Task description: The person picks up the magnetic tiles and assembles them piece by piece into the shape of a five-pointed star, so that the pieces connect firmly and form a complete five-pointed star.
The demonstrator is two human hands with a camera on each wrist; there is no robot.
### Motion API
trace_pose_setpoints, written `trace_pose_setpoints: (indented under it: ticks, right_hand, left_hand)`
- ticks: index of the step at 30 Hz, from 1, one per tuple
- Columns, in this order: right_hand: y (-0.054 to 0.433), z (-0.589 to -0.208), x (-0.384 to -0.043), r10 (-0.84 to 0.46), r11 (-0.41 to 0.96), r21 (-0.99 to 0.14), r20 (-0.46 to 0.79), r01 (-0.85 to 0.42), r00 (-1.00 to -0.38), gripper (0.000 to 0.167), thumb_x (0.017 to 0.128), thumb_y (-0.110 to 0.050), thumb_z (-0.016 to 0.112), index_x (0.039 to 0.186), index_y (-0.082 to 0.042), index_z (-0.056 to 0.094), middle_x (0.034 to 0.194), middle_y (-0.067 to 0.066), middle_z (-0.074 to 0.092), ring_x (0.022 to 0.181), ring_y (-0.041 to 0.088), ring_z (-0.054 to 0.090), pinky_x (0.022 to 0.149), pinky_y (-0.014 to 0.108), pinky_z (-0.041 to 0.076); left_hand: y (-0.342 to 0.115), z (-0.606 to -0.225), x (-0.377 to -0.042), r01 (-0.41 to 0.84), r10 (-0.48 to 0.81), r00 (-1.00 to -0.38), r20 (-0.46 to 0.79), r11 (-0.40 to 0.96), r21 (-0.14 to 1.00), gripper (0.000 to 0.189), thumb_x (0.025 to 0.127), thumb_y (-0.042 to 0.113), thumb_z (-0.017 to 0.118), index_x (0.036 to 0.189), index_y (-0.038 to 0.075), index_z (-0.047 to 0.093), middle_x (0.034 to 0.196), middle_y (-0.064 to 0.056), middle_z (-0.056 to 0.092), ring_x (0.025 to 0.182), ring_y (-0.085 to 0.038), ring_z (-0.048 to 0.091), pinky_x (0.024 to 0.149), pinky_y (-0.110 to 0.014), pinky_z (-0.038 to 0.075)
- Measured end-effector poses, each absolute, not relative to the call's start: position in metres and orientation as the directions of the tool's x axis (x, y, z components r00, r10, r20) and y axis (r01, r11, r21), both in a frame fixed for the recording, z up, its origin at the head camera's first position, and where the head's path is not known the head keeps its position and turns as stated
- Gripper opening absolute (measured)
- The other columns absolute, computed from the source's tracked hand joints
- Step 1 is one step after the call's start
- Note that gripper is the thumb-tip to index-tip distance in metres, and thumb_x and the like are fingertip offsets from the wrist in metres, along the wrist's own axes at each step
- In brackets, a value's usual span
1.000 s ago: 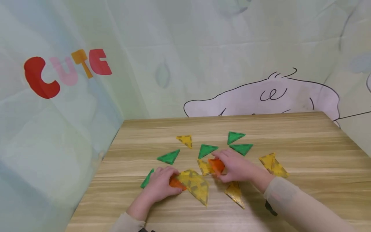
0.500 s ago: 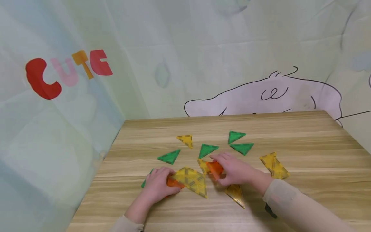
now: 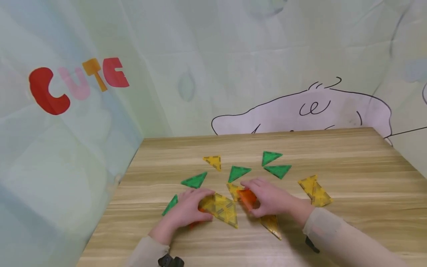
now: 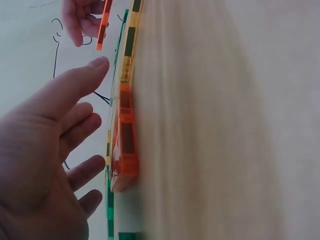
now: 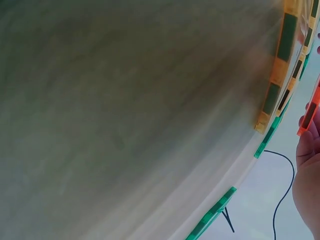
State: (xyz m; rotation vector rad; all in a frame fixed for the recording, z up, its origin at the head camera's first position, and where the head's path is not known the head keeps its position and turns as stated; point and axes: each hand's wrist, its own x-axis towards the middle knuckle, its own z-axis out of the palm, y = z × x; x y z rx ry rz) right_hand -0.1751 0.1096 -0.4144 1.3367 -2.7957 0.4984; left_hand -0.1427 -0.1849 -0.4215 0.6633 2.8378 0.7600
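Shifted slightly right and farther since half a second ago, my left hand has its fingers loosely spread, gripping nothing, above the left orange tile, which lies on the table beside the yellow cluster. With my right hand I pinch the right orange tile, tilted and raised off the table. One yellow tile lies nearer; the far green tile and yellow pair lie farther and right.
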Motion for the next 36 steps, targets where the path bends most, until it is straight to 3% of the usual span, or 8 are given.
trace_pose_setpoints:
  ticks: [5, 11, 22, 27, 36]
  right_hand:
    - [0.107, -0.415, -0.172, -0.75, 0.603, -0.297, 0.107, -0.741, -0.653, 0.081, 0.073, -0.038, 0.073, 0.137, -0.002, 0.04, 0.124, 0.008, 0.053, 0.113, 0.021, 0.048, 0.096, 0.039, 0.041]
    - [0.103, -0.415, -0.169, -0.748, 0.599, -0.33, 0.097, -0.73, -0.657, 0.082, 0.072, -0.037, 0.073, 0.138, -0.004, 0.04, 0.124, 0.006, 0.052, 0.11, 0.018, 0.047, 0.093, 0.037, 0.043]
    - [0.085, -0.418, -0.152, -0.827, 0.497, -0.226, 0.168, -0.838, -0.536, 0.079, 0.072, -0.042, 0.073, 0.135, -0.004, 0.044, 0.118, 0.005, 0.056, 0.107, 0.019, 0.049, 0.095, 0.036, 0.04]
    - [0.073, -0.418, -0.14, -0.841, 0.5, -0.228, 0.102, -0.836, -0.531, 0.079, 0.074, -0.044, 0.07, 0.138, -0.007, 0.041, 0.122, 0.003, 0.055, 0.109, 0.018, 0.049, 0.096, 0.038, 0.04]
    - [0.061, -0.422, -0.129, -0.845, 0.484, -0.212, 0.137, -0.849, -0.517, 0.079, 0.073, -0.043, 0.07, 0.136, -0.004, 0.042, 0.125, 0.008, 0.054, 0.11, 0.019, 0.05, 0.095, 0.034, 0.042]
  left_hand:
    - [-0.185, -0.421, -0.147, 0.434, 0.527, -0.848, -0.052, 0.748, 0.503, 0.062, 0.077, 0.029, 0.075, 0.133, 0.015, 0.052, 0.135, -0.001, 0.05, 0.121, -0.028, 0.039, 0.099, -0.053, 0.026]
    - [-0.187, -0.419, -0.144, 0.426, 0.52, -0.852, -0.06, 0.756, 0.497, 0.059, 0.079, 0.025, 0.074, 0.133, 0.012, 0.052, 0.135, -0.005, 0.05, 0.121, -0.03, 0.04, 0.099, -0.051, 0.03]
    - [-0.191, -0.418, -0.133, 0.397, 0.454, -0.891, -0.013, 0.792, 0.464, 0.059, 0.075, 0.03, 0.076, 0.127, 0.009, 0.056, 0.13, -0.009, 0.053, 0.119, -0.034, 0.044, 0.099, -0.052, 0.032]
    - [-0.193, -0.419, -0.132, 0.388, 0.447, -0.894, -0.024, 0.801, 0.455, 0.058, 0.075, 0.031, 0.076, 0.125, 0.009, 0.057, 0.128, -0.008, 0.054, 0.115, -0.033, 0.047, 0.095, -0.053, 0.034]
    - [-0.193, -0.419, -0.13, 0.366, 0.428, -0.903, -0.026, 0.801, 0.473, 0.06, 0.074, 0.03, 0.078, 0.126, 0.01, 0.057, 0.129, -0.007, 0.054, 0.114, -0.031, 0.047, 0.094, -0.053, 0.034]
